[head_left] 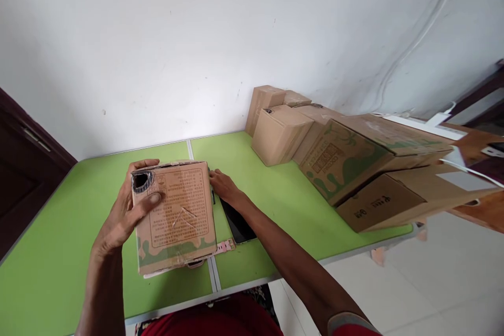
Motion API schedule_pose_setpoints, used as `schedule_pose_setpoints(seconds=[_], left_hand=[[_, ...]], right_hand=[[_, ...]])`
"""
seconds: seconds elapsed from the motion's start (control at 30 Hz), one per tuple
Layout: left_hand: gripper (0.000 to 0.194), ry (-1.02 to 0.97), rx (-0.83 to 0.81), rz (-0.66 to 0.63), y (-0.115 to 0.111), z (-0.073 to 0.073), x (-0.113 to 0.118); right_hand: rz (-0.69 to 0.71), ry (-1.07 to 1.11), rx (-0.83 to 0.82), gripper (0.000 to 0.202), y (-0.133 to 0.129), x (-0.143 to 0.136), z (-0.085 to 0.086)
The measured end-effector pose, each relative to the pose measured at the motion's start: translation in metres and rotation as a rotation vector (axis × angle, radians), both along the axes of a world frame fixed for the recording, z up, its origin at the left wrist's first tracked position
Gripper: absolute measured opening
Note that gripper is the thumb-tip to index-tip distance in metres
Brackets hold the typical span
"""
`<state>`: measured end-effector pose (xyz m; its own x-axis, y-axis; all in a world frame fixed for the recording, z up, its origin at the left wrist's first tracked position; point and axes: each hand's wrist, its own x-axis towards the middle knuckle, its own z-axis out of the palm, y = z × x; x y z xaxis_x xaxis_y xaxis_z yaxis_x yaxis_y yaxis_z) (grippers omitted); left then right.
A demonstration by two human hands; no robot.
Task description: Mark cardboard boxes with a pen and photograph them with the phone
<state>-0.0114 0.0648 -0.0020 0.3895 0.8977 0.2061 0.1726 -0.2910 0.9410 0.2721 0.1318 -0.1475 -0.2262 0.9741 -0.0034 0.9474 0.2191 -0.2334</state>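
Observation:
A worn brown cardboard box (179,205) stands tilted over the green table, its printed face towards me. My left hand (132,210) is closed on its left side, thumb on the face beside a dark round hole (142,181), fingers behind the top edge. At the box's right edge is my right hand (224,186), fingers bent together; what they hold is partly hidden. A thin dark object (213,194) shows just below those fingers. Under the right wrist lies a flat black tablet-like device (238,223). A pink strap with a buckle (226,245) sticks out beside the box's lower right corner.
Several cardboard boxes are stacked at the right, including a green-patterned one (342,163), a plain one (279,134) and a lower one (381,202). A white power strip (425,126) lies behind them. The green table (55,220) has a metal front edge; a white wall rises behind.

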Motion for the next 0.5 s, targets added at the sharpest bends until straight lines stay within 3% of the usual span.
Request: schedule_pose_setpoints(seconds=[0.13,0.27,0.43,0.5], left_hand=[[0.068,-0.017,-0.01,-0.004,0.0,0.0,-0.001],[0.067,-0.02,-0.007,-0.007,-0.002,-0.001,-0.002],[0.065,-0.024,-0.019,-0.005,-0.003,-0.001,-0.001],[0.064,-0.028,-0.019,-0.005,-0.003,-0.001,0.0]], right_hand=[[0.04,-0.054,-0.005,0.034,0.001,-0.009,-0.003],[-0.017,-0.042,-0.02,0.035,-0.009,-0.004,0.013],[-0.332,0.018,-0.071,0.045,-0.064,0.01,0.033],[-0.494,0.043,-0.146,0.061,-0.096,0.008,0.032]])
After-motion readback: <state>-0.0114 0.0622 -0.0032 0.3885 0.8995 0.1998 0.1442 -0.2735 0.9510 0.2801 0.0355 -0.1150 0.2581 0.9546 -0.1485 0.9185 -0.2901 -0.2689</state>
